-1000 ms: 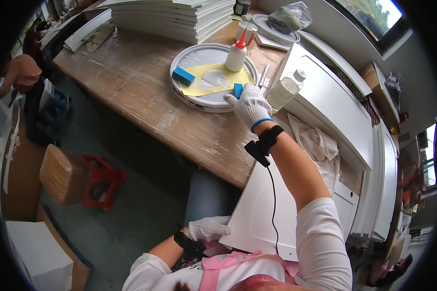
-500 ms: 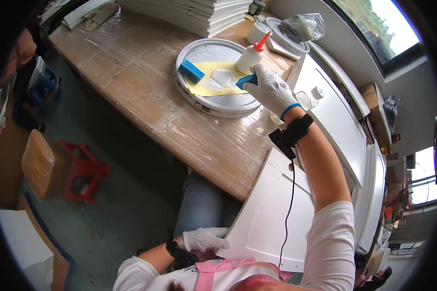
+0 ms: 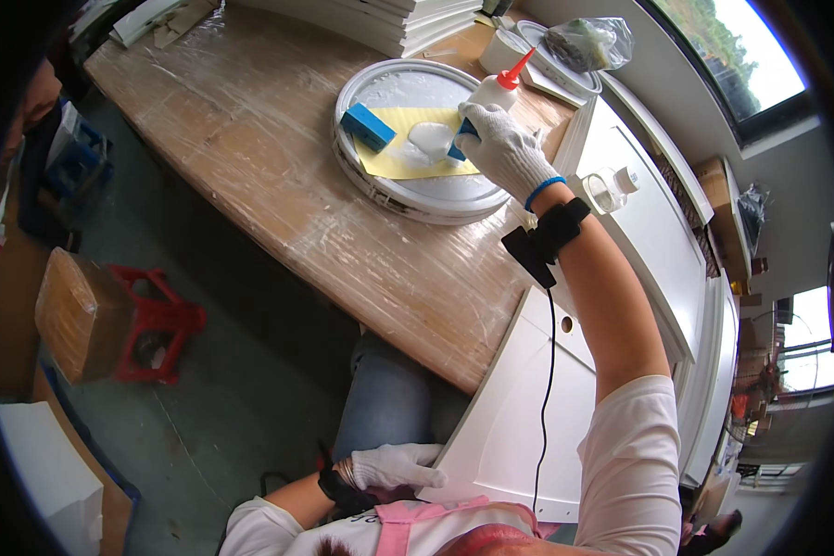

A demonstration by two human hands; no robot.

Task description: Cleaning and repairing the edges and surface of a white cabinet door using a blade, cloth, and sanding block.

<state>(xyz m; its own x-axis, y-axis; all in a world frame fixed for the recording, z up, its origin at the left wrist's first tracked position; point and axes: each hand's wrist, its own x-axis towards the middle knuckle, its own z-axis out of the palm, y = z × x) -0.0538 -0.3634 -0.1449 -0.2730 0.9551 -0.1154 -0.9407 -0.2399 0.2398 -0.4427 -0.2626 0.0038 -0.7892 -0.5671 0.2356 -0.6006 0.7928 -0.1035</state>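
My gloved right hand [image 3: 505, 144] grips a small blue block [image 3: 461, 139] over a round grey lid [image 3: 389, 83]. The block's lower end meets the edge of a white puddle [image 3: 429, 141] on a yellow sheet [image 3: 398, 167]. A second blue block [image 3: 368, 127] rests on the sheet's left side. Just behind my right hand stands a white squeeze bottle [image 3: 496, 91] with a red nozzle, partly hidden by the glove. At the lower middle my gloved left hand [image 3: 400, 465] holds the left edge of a white panel [image 3: 519, 417], which leans against the table.
The brown table [image 3: 250, 139] bears a stack of white panels [image 3: 380, 23] at the back. To the right lie larger white panels [image 3: 639, 222] with a clear bottle [image 3: 607, 188]. A red stool [image 3: 162, 324] and a brown box [image 3: 79, 315] stand on the floor at left.
My right hand has shifted slightly up and left, and the blue block in it has turned from lying nearly flat to more upright. The left hand stays at the panel's edge.
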